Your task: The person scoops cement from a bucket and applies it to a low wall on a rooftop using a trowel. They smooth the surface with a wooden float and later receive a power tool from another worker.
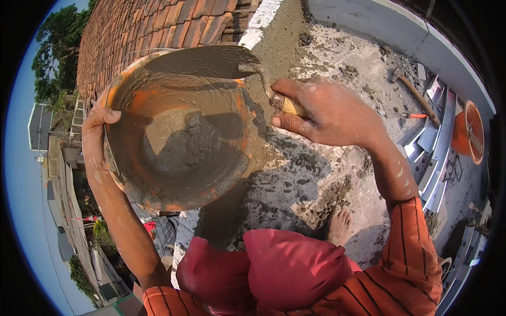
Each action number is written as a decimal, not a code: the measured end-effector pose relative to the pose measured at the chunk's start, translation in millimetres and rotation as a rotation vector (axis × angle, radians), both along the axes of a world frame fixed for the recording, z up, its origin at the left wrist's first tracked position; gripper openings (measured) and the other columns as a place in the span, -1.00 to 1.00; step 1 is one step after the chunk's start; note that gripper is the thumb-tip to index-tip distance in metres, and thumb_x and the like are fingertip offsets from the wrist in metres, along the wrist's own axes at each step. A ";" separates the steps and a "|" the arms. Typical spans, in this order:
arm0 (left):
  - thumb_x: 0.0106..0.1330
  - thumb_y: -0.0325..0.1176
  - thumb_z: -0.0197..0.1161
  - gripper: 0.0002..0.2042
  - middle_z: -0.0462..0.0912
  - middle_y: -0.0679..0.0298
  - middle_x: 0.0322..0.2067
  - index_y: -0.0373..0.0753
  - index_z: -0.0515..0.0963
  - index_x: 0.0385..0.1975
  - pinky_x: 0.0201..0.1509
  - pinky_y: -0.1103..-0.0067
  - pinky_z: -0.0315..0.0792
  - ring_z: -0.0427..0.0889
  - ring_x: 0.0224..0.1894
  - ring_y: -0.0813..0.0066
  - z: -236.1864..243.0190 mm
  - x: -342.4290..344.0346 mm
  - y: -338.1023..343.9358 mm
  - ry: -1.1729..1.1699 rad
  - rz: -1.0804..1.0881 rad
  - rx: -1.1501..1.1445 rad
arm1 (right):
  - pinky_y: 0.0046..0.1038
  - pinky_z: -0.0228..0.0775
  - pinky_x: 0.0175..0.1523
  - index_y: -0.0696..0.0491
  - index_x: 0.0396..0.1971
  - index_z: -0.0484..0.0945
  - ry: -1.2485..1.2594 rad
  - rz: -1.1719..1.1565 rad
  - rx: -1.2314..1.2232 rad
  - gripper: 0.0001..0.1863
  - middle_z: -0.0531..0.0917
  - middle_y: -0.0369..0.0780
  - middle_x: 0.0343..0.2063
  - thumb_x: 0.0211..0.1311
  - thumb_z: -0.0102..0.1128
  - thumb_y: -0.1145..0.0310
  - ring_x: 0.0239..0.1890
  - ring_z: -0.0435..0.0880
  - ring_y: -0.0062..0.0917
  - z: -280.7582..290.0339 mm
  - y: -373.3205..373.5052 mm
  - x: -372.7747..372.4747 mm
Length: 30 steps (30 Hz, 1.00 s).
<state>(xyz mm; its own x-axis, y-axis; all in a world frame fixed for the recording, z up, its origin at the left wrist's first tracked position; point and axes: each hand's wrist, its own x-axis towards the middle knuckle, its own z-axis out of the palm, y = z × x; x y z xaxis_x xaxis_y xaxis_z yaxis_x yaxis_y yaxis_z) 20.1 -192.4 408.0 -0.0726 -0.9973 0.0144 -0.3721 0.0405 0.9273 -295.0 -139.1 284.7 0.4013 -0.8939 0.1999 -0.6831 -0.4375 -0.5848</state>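
My left hand point(99, 126) grips the left rim of a round orange basin point(134, 174), its thumb over the edge and its fingers hidden behind. Wet grey mortar point(192, 134) lies in the basin's bottom and coats its walls. The basin is tilted toward me over the top of a low wall. My right hand point(316, 110) is closed around the wooden handle of a trowel point(203, 60). The trowel's mortar-smeared blade reaches across the far rim of the basin. Fresh mortar point(282, 39) covers the wall top beyond.
A clay-tile roof point(153, 31) rises beyond the wall at the left. On the rough concrete floor to the right lie a hammer point(416, 97), a red-handled screwdriver point(406, 115) and metal strips point(437, 152). An orange bucket point(466, 131) stands by the right wall. My bare foot point(339, 225) is on the floor.
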 end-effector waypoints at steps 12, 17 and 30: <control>-0.14 -0.42 0.11 -0.38 0.60 0.27 -0.20 -0.26 0.47 0.11 0.06 0.63 0.36 0.53 -0.17 0.52 -24.9 -15.8 -11.7 -0.142 -0.369 -0.106 | -0.20 0.49 -0.16 0.20 -0.41 0.56 0.836 0.504 -0.031 -0.78 0.61 -0.03 -0.56 0.15 0.01 0.36 -0.38 0.66 -0.20 53.1 -15.9 65.0; -0.14 -0.41 0.11 -0.39 0.58 0.29 -0.21 -0.24 0.49 0.09 0.07 0.61 0.32 0.50 -0.18 0.49 -31.9 -31.4 0.2 -0.261 -0.402 -0.205 | -0.33 0.41 -0.45 0.21 -0.48 0.53 0.672 0.307 0.480 -0.70 0.51 -0.15 -0.65 0.13 -0.05 0.26 -0.58 0.54 -0.43 60.8 -37.6 57.8; -0.18 -0.44 0.06 -0.33 0.58 0.14 -0.19 -0.41 0.41 0.12 0.03 0.58 0.43 0.56 -0.17 0.42 -26.0 -31.4 -15.3 0.044 -0.283 0.008 | -0.58 0.30 -0.63 0.08 -0.47 0.47 -0.204 0.332 1.036 -0.77 0.45 -0.37 -0.65 0.18 0.02 0.22 -0.68 0.44 -0.70 -20.2 -22.8 58.7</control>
<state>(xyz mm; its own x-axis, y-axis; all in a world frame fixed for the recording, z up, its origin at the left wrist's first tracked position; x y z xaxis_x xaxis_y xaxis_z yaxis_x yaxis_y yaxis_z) -11.2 -207.8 382.0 -0.3473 -0.9376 0.0158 -0.3065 0.1294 0.9430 -236.4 -161.9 264.4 0.6971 -0.5204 -0.4931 -0.4716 0.1852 -0.8622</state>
